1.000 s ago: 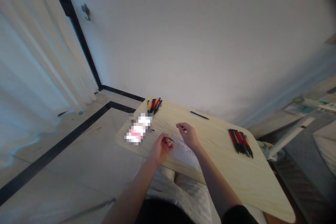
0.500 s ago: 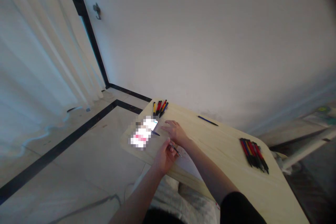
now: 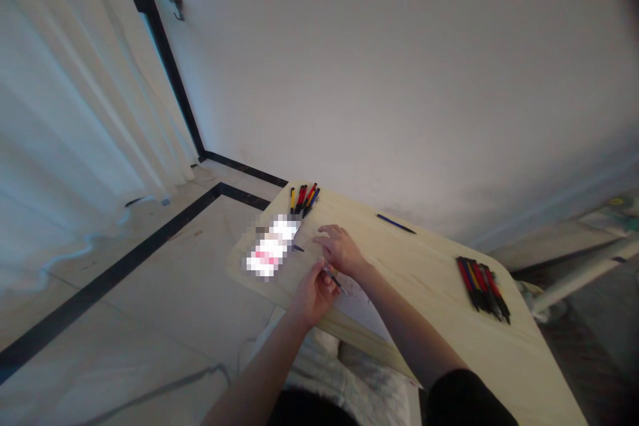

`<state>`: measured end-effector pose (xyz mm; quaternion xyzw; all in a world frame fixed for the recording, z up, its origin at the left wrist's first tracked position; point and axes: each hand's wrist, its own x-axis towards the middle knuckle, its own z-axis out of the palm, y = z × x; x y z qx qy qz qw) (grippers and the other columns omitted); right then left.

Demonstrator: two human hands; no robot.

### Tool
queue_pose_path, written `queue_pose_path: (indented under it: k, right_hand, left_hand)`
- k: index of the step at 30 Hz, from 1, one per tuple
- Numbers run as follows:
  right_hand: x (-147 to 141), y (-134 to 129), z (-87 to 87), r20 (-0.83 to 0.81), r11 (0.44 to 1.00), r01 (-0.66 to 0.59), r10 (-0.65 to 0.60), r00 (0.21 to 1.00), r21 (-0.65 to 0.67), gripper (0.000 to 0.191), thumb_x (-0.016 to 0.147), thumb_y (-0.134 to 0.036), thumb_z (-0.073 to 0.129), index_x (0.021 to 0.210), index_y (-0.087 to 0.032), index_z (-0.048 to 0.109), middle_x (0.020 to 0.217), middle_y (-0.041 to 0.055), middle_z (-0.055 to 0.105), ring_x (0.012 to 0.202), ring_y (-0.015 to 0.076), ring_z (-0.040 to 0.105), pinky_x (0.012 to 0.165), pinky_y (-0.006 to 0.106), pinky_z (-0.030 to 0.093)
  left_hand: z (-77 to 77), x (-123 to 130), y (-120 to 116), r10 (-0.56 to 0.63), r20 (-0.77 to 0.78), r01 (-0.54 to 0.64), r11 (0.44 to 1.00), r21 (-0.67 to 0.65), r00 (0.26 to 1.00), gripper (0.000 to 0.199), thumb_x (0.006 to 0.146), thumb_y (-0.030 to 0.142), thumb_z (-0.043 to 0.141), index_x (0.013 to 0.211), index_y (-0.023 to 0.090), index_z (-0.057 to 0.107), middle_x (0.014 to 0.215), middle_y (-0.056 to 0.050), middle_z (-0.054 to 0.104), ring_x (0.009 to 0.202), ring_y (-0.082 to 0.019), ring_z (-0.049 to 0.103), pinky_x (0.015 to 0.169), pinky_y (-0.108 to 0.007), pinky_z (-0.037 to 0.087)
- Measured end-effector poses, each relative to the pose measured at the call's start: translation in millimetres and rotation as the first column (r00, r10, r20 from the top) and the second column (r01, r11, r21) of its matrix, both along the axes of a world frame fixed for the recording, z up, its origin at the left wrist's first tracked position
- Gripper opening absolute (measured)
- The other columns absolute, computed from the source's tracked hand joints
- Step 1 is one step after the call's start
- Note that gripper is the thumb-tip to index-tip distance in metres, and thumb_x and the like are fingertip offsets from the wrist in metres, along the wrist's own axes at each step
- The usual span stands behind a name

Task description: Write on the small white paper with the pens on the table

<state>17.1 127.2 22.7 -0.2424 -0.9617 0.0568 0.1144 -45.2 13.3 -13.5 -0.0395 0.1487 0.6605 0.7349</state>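
Note:
My left hand [image 3: 315,293] is closed near the table's front edge, its thumb and fingers pinching a slim pen [image 3: 339,283] that slants down to the right. Just beyond it, my right hand [image 3: 343,251] hovers low over the table with fingers apart, and I see nothing in them. A white sheet of paper [image 3: 362,309] lies partly under my forearm and hands. Left of my right hand, a dark pen-like tip [image 3: 298,248] rests by a bright, pixelated phone-like screen [image 3: 272,246].
Several red, yellow and blue pens [image 3: 303,200] lie at the far left corner of the wooden table [image 3: 414,279]. A single blue pen [image 3: 396,223] lies by the back edge. Another row of pens [image 3: 483,287] is at the right. A white wall [image 3: 374,80] rises behind.
My right hand has shifted slightly right, away from the screen and dark tip. The pen stays in my left hand. The whole view has tilted a little.

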Motion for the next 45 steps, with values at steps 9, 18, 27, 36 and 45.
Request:
queue_pose_path:
  k: [9,18,27,36,45]
  right_hand:
    - [-23,0,-10.3,0.051,0.998,-0.055,0.055,0.997,0.012,0.024,0.086,-0.024,0.047,0.107,-0.026,0.057,0.105,0.0057,0.054,0.097,0.0176,0.045,0.081,0.030,0.037]
    - [-32,8,-20.4,0.053,0.992,-0.105,0.102,0.993,0.067,0.021,0.088,-0.030,0.043,0.087,-0.021,0.062,0.088,0.0041,0.059,0.088,0.0159,0.047,0.075,0.026,0.034]
    - [-33,9,-20.7,0.079,0.985,-0.148,0.141,0.987,0.090,0.023,0.088,-0.027,0.043,0.080,-0.017,0.062,0.082,0.0054,0.061,0.083,0.0157,0.049,0.072,0.026,0.033]
    - [-28,7,-13.2,0.101,0.978,-0.182,0.172,0.980,0.101,0.020,0.087,-0.026,0.044,0.079,-0.018,0.061,0.080,0.0036,0.061,0.082,0.0154,0.049,0.072,0.026,0.032]
    - [-24,5,-11.4,0.091,0.974,-0.195,0.185,0.979,0.119,0.017,0.086,-0.023,0.046,0.078,-0.017,0.060,0.078,0.0036,0.060,0.081,0.0160,0.048,0.072,0.027,0.032]
  left_hand:
    - [0.6,0,0,-0.002,-0.026,0.001,0.999,-0.035,1.000,0.019,0.078,0.031,0.054,0.072,0.013,0.054,0.048,0.005,0.044,0.042,-0.006,0.040,0.051,-0.025,0.037]
    - [-1.3,0,0,-0.018,-0.039,0.018,1.000,-0.006,0.999,0.020,0.079,0.032,0.053,0.073,0.013,0.053,0.049,0.005,0.042,0.042,-0.006,0.040,0.052,-0.025,0.037]
    - [2.5,-1,-1,-0.029,-0.054,0.029,1.000,-0.008,0.998,0.020,0.080,0.032,0.052,0.074,0.013,0.053,0.048,0.006,0.042,0.041,-0.006,0.040,0.055,-0.025,0.039]
    - [4.3,-1,-1,-0.065,-0.066,0.064,0.998,-0.019,0.996,0.022,0.079,0.034,0.052,0.073,0.013,0.053,0.048,0.006,0.040,0.040,-0.005,0.039,0.053,-0.024,0.038]
    - [2.2,1,-2,-0.068,-0.060,0.069,0.998,0.002,0.996,0.022,0.080,0.033,0.052,0.072,0.012,0.054,0.048,0.005,0.041,0.041,-0.005,0.039,0.051,-0.023,0.036]
